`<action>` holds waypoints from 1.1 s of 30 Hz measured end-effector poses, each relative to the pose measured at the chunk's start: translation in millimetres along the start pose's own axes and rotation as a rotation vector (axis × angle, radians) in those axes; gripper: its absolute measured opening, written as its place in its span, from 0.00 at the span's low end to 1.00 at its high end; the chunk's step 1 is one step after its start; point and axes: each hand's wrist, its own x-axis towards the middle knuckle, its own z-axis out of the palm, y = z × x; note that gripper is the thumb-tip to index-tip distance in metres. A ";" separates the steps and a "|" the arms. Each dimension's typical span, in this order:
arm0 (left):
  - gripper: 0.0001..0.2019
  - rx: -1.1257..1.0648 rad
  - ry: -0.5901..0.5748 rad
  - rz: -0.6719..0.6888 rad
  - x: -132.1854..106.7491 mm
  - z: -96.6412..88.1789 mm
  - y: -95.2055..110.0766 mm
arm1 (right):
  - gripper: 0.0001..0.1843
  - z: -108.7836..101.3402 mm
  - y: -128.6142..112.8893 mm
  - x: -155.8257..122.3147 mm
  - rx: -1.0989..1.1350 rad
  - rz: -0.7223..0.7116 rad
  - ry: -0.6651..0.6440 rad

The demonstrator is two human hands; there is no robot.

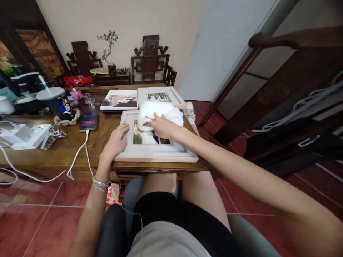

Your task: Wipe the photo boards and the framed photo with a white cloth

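Note:
A picture frame [155, 157] with a pale wooden rim and a photo inside lies flat near the table's front edge. My left hand [118, 140] grips its left side, fingers curled over the rim. Bunched white towel [160, 109] covers the upper part of the frame and hides some of the photo. My right hand [162, 125] is closed on the towel's near side, pressing it against the frame. Behind, a second pale frame [175, 94] lies partly under the towel, beside a white-edged photo panel [119, 100].
On the wooden table [107, 155] to the left are a phone [88, 119] with a white cable, a dark cup [63, 105] with a straw in a cardboard holder, and a power strip [32, 135]. A wooden chair [150, 59] stands behind; a dark wooden chair back [284, 89] is at right.

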 end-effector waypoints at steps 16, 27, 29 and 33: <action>0.22 -0.039 -0.010 -0.025 0.0 -2.2 6.3 | 0.33 -16.3 -42.8 -36.3 0.048 -0.175 -0.016; 0.27 -0.156 0.094 -0.063 -0.5 -7.2 18.1 | 0.22 -10.8 -39.2 35.3 -0.185 -0.228 0.071; 0.27 -0.184 0.096 -0.081 -0.6 -8.0 22.0 | 0.22 -13.5 -51.9 15.9 -0.180 -0.269 0.045; 0.26 -0.215 0.103 -0.129 -0.5 -9.4 25.6 | 0.23 -27.6 -69.2 -32.9 -0.087 -0.322 -0.076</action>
